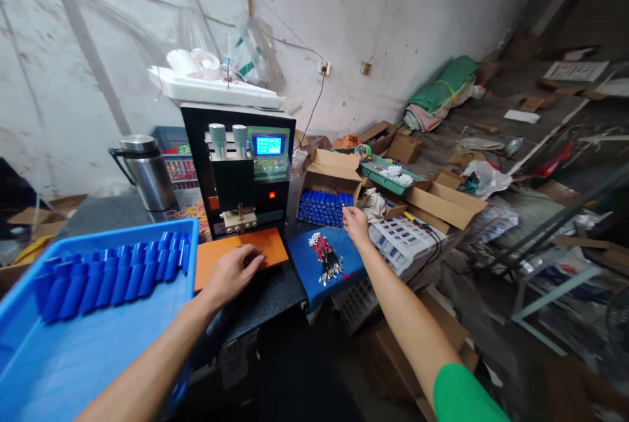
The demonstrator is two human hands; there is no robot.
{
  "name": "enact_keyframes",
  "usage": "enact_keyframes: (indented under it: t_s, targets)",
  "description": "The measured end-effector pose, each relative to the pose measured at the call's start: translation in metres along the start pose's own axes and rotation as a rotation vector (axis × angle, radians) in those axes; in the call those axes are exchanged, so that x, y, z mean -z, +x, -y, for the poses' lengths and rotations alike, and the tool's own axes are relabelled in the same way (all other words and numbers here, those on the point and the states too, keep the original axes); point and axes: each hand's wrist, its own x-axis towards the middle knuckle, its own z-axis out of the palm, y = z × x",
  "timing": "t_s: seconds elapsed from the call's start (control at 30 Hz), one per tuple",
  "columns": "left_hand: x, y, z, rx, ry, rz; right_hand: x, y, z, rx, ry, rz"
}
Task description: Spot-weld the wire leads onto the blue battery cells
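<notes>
My left hand (236,272) lies on the orange plate (272,246) in front of a black machine (230,183). Its fingers are loosely bent with the thumb apart, and I see nothing held in them. My right hand (356,224) is at the front right corner of a cardboard box of blue-wrapped cylinders (322,207). Thumb and fingers are pinched there; what they hold, if anything, is too small to make out. Just left of that hand, a bunch of red and black wires with white connectors (325,255) rests on a blue surface (309,271).
At the left a blue tray (147,337) holds rows of blue-wrapped cylinders (105,278). Behind it stands a steel jug (147,173). A white foam tray (216,88) sits atop the machine. A green tray (381,176) and a white plastic crate (400,238) are at the right.
</notes>
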Motion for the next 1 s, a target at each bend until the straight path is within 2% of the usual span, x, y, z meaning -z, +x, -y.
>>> enact_keyframes:
  t_s: [0.1,0.2,0.4,0.53,0.73,1.0]
  targets:
    - [-0.001,-0.002,-0.002,0.003,-0.059,-0.044,-0.020,-0.016,0.025,0.024,0.224,0.026]
    - [0.000,-0.006,-0.007,0.029,-0.130,-0.091,-0.052,-0.043,0.036,-0.055,0.388,0.124]
    - [-0.004,-0.013,-0.014,0.112,-0.335,-0.113,-0.120,-0.098,0.029,-0.253,0.615,0.235]
    - [-0.007,-0.014,-0.010,0.129,-0.402,-0.098,-0.150,-0.117,0.028,-0.296,0.714,0.254]
    - [-0.005,-0.014,-0.009,0.137,-0.461,-0.075,-0.168,-0.126,0.023,-0.309,0.714,0.337]
    - [-0.008,-0.013,-0.005,0.144,-0.466,-0.097,-0.168,-0.126,0.018,-0.309,0.704,0.354]
